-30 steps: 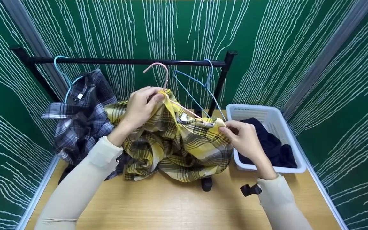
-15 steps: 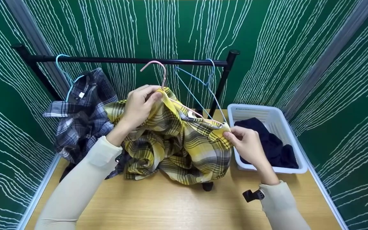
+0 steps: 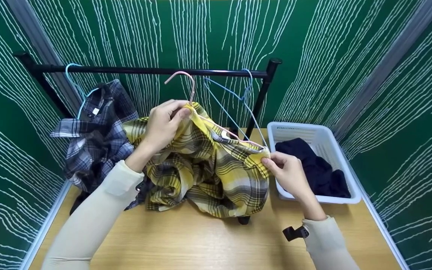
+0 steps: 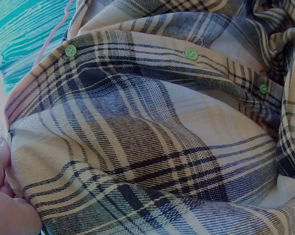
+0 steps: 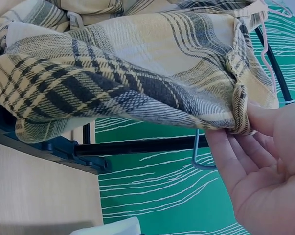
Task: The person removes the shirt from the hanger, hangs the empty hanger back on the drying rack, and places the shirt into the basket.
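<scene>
Head | left hand (image 3: 163, 125), right hand (image 3: 290, 173): fingers pinching yellow shirt (image 3: 238, 180) at edges | room between forearms (image 3: 92, 217), above tabletop (image 3: 201, 243)

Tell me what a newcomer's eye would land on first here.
Probably the yellow plaid shirt, centre of the head view, held by the left hand and right hand. Next, perhaps, the pink hanger hook rising above it, and the white-streaked green wall behind the black rack.
</scene>
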